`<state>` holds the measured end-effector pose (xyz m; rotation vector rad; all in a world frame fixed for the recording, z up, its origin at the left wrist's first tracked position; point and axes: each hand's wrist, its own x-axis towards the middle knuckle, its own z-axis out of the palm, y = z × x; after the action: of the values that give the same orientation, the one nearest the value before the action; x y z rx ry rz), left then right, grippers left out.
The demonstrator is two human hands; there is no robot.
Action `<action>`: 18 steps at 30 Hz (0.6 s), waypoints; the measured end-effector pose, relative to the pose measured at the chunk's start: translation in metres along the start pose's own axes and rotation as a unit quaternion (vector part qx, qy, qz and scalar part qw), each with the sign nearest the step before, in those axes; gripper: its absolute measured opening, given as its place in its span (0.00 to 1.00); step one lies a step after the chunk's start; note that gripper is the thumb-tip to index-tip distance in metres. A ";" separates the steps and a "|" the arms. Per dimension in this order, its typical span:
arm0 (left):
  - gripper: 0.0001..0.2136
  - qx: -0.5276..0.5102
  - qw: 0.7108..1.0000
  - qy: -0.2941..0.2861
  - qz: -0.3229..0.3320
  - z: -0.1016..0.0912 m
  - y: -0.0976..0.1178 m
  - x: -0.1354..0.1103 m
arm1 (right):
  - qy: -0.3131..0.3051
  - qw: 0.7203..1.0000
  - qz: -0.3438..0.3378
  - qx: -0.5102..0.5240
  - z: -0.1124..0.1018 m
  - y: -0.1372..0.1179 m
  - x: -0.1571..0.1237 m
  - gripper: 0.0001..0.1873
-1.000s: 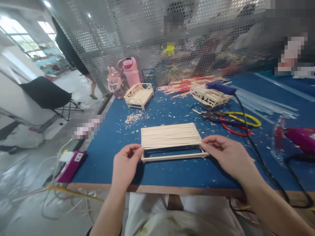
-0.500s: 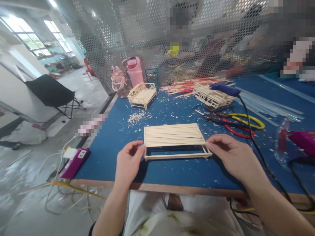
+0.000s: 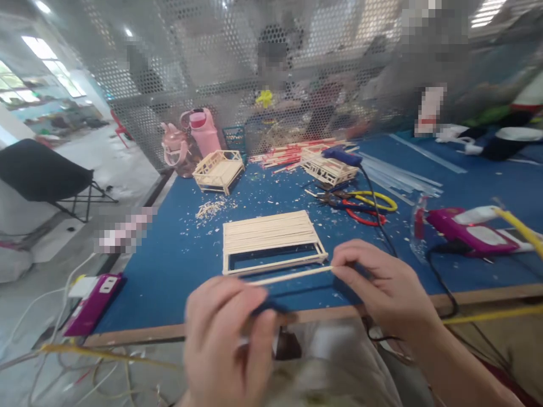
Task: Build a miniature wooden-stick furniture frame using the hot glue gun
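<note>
Wooden stick (image 3: 297, 275) spans the gap between the hands, bare along its middle. The left hand (image 3: 224, 333), nearest and blurred, has its fingers at one end; whether they pinch it, I cannot tell. The right hand (image 3: 392, 291) pinches the other end between thumb and fingers. A light hold at the very ends should keep the stick from bowing. Just beyond it, roughly parallel, stands the slatted wooden frame (image 3: 267, 233), untouched by either hand.
</note>
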<state>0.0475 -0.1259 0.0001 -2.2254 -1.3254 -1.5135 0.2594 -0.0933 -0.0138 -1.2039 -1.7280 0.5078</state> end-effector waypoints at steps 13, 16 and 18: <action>0.18 -0.239 0.856 -0.353 -0.293 0.026 0.017 0.009 | -0.119 0.990 -0.009 -0.076 -0.011 0.044 0.033 0.16; 0.19 -0.253 0.836 -0.302 -0.383 0.026 0.012 0.003 | -0.047 0.978 0.071 -0.189 -0.025 0.090 0.064 0.19; 0.20 -0.248 0.824 -0.296 -0.414 0.027 0.007 0.000 | -0.037 0.963 0.103 -0.248 -0.034 0.112 0.080 0.18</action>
<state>0.0705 -0.1155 -0.0105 -2.7540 -2.6230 -1.5502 0.3384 0.0199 -0.0455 -1.7501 -1.8651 0.2439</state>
